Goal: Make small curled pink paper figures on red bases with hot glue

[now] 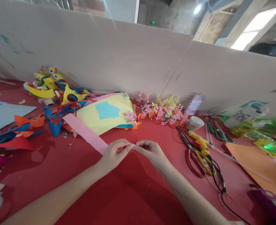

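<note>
My left hand (115, 152) and my right hand (150, 151) meet over the red table (133, 193), fingertips pinched together on a tiny pink paper piece (133, 146). A long pink paper strip (85, 132) lies just left of my left hand, its near end passing behind that hand. Behind my hands sits a cluster of small curled pink and yellow paper shapes (162, 111).
A yellow sheet with a blue cut-out (105, 112) and coloured paper scraps (51, 103) lie at the back left. Scissors (194, 150), a yellow glue gun with black cord (203, 147), a tape roll (194, 122) and orange paper (257, 165) sit to the right. A beige partition (128, 53) closes the back.
</note>
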